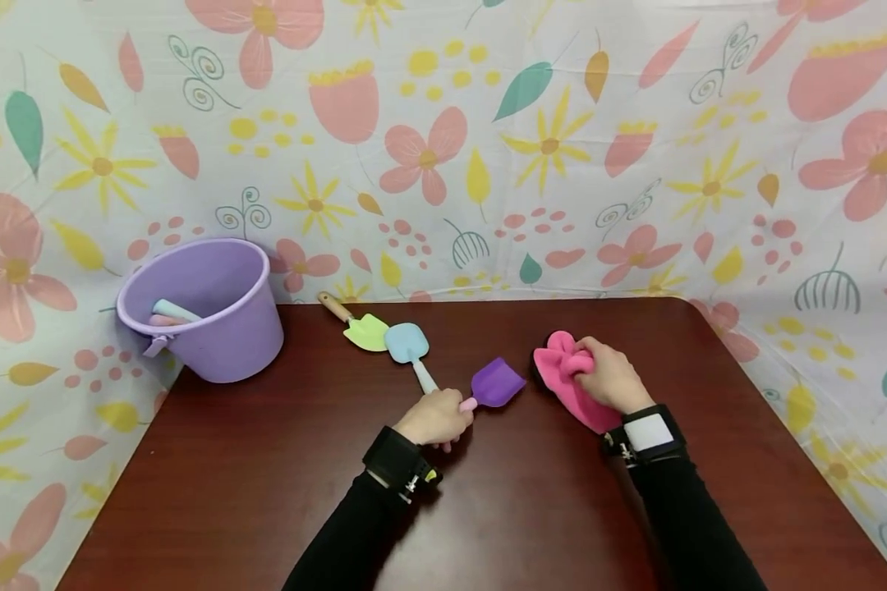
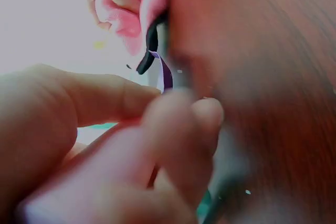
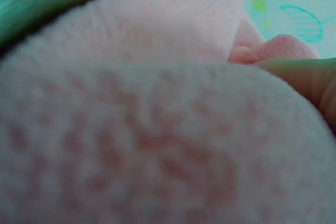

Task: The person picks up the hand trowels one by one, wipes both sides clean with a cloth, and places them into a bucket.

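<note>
The left hand [image 1: 434, 417] curls round the pink handle of a small purple plastic toy shovel [image 1: 495, 383], whose blade lies on the dark brown wooden table [image 1: 281, 460], pointing towards the right hand [image 1: 612, 376]. That hand bunches a fluffy pink cloth [image 1: 571, 386], just beside the blade. The step in hand looks like bringing shovel and cloth together for wiping; the next move would call for lifting the blade into the cloth. Further out lie a light blue toy shovel [image 1: 408, 345] and a green wooden-handled trowel [image 1: 362, 328], then a lilac plastic bucket [image 1: 210, 308].
</note>
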Available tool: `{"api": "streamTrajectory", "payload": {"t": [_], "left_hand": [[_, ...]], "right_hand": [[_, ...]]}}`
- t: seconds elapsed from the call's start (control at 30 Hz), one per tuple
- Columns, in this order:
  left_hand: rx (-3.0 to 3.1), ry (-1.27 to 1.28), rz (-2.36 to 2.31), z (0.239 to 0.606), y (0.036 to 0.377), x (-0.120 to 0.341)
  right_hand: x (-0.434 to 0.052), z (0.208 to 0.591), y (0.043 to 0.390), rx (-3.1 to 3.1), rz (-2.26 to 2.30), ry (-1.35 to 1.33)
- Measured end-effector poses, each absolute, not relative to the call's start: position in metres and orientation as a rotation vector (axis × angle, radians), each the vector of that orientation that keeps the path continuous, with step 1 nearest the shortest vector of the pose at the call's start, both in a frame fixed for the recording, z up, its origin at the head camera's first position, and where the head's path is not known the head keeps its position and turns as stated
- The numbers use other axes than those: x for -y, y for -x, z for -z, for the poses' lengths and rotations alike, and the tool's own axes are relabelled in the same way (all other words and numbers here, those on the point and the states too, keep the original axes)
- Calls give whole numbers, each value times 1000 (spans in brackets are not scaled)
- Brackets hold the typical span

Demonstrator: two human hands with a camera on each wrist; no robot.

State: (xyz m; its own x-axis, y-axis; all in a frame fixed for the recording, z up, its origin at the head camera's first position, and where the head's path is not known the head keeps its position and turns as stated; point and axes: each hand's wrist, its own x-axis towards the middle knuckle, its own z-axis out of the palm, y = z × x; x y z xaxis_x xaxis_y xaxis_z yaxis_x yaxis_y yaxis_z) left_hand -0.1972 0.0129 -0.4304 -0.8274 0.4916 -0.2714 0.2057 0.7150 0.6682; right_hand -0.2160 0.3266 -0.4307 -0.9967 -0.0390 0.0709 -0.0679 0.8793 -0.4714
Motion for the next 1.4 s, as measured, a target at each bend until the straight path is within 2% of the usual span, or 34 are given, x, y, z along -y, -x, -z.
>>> {"api": "streamTrajectory", "payload": {"t": [0.3, 0.6, 0.9, 1.2, 1.4], "left_hand": [[-2494, -562, -1091, 412, 216, 11], [-2543, -535, -1307, 393, 230, 26], [-2620, -515, -1342, 383, 224, 30], [-2676, -476, -1390, 382, 219, 26], [-2726, -459, -1407, 381, 219, 16]], "right_hand": [[-310, 395, 217, 2666, -889, -131], [-261, 361, 217, 2504, -999, -134], [-212, 356, 223, 2428, -964, -309], [-179, 357, 217, 2547, -865, -280], [-163, 361, 216, 2621, -816, -353]]}}
